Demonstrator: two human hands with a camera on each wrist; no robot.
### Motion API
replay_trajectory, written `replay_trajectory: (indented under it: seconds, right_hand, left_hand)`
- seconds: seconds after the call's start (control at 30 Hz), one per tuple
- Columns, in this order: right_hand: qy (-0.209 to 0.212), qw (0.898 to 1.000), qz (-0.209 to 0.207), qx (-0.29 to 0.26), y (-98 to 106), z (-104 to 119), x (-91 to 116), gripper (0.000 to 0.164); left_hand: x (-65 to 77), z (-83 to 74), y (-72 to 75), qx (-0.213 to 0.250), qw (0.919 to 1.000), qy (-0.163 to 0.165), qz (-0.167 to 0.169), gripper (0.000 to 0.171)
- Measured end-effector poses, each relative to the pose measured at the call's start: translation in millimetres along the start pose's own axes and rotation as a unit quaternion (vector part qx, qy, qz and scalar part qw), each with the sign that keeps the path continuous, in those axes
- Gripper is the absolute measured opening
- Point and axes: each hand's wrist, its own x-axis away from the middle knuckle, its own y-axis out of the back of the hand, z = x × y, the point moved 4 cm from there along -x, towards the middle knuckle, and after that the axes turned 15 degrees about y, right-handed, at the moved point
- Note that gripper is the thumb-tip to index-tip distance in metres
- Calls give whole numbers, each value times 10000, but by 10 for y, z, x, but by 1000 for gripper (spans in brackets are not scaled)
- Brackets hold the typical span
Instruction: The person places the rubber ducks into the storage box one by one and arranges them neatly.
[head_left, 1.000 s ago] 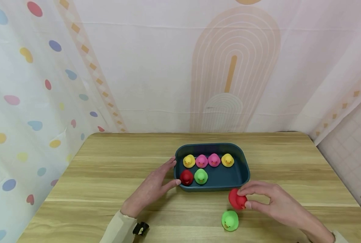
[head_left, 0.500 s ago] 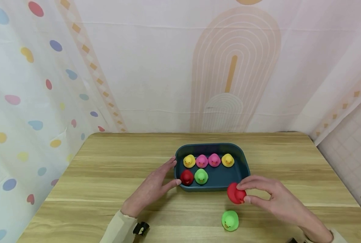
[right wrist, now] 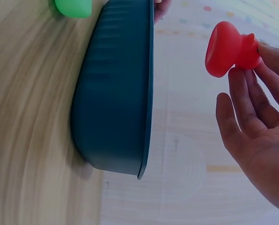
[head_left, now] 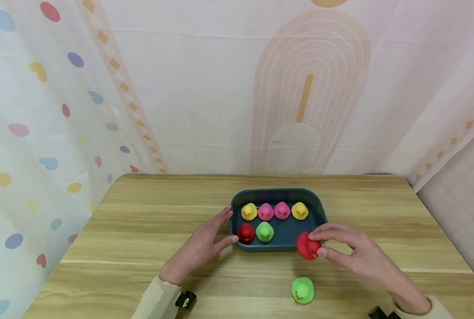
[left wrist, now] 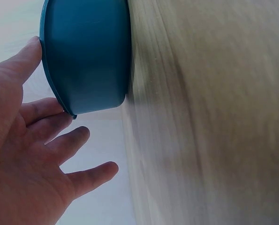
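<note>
A red rubber duck is pinched between the thumb and fingers of my right hand. In the right wrist view the red duck hangs in the air above the rim level of the dark teal tub. My left hand rests against the left end of the tub, its thumb and fingertips touching the rim. Inside, a back row holds two yellow ducks and two pink ducks. At the front left sit a dark red duck and a green duck.
Another green duck stands on the wooden table in front of the tub. A patterned curtain hangs behind the table's back edge and along the left.
My right hand has lifted the red duck and carried it a little away from me and left, to the tub's front rim. The left hand stays in place.
</note>
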Motion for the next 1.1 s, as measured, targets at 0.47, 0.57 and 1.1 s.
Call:
replay_trajectory:
  seconds: [0.47, 0.57, 1.1]
  right_hand:
    - [-364, 9982, -111, 464, -36, -64, -106, 29]
    - [-467, 9978, -102, 449, -48, -92, -131, 28]
    - [-688, 9965, -44, 471, -156, -280, -233, 24]
  left_hand:
    - [-1, -1, -1, 17, 10000, 90, -33, 70]
    - [0, -4, 0, 15, 10000, 70, -41, 70]
    - [-9, 12, -6, 38, 10000, 14, -48, 71]
